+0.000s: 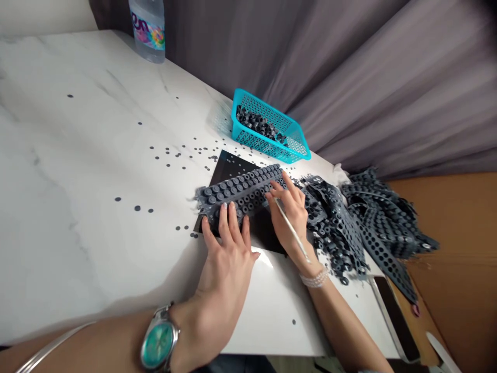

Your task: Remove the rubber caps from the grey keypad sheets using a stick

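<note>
My left hand (229, 264) is set with its fingers spread wide, fingertips bearing on the near side of the studded strip (244, 184). The thumb extends to the right, apart from the other fingers. My right hand (291, 215) is closed in a narrow pen-type grip on a slender pale tool (291, 228), with its fingertips at the right-hand portion of the strip. The tool's working tip is hidden by the fingers; I cannot tell whether it contacts a stud.

The studded strip is dark grey, carries rows of round raised studs, and lies at a slant across a black mat (267, 233) on the table (97, 248). Its left end has a ragged edge and overhangs the mat.

Surrounding items are located as follows. Small dark discs (137, 208) are scattered on the table, mainly left of and beyond the strip. A teal basket (267, 147), beyond the mat, contains small dark pieces (258, 123). A heap of dark perforated sheets (382, 217) lies to the right, with loose ring-shaped pieces (339, 256) along its near side. A phone (396, 318) is positioned at the near right. A clear bottle (149, 31) stands upright at the far left.
</note>
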### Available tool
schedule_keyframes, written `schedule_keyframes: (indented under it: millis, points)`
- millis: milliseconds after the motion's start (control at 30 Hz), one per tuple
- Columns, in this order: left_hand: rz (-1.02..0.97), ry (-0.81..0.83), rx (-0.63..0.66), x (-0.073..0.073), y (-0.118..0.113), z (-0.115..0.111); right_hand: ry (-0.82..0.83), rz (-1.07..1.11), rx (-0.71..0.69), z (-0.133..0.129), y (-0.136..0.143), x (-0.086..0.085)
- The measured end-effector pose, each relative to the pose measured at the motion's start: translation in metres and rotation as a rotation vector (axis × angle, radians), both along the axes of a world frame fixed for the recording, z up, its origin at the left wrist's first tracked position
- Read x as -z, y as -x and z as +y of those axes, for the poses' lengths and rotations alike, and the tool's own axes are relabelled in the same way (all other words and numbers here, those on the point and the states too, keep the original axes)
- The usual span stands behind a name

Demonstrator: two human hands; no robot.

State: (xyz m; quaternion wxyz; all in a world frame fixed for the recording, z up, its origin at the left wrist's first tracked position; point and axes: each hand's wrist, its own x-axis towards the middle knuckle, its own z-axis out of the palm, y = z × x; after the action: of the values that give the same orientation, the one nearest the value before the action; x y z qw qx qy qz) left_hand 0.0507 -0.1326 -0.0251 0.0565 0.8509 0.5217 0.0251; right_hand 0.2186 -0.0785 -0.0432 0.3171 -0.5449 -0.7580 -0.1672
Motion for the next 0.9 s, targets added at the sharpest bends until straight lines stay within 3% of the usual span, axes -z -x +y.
schedule_keyframes:
  millis: [200, 333, 700, 900]
  points:
    - [0.032, 0.063, -0.033, -0.007, 0.002, -0.001, 0.132, -0.069, -0.281, -0.015, 0.020, -0.013]
    - [0.004, 0.040, -0.026, -0.006, 0.001, -0.001, 0.177, -0.122, -0.383, -0.019, 0.032, -0.018]
    - [0.000, 0.017, -0.053, -0.003, 0.001, -0.003, 0.199, -0.242, -0.456, -0.013, 0.025, -0.007]
    - [0.063, 0.111, -0.038, -0.010, 0.000, -0.001, 0.212, -0.309, -0.422, -0.011, 0.031, -0.008]
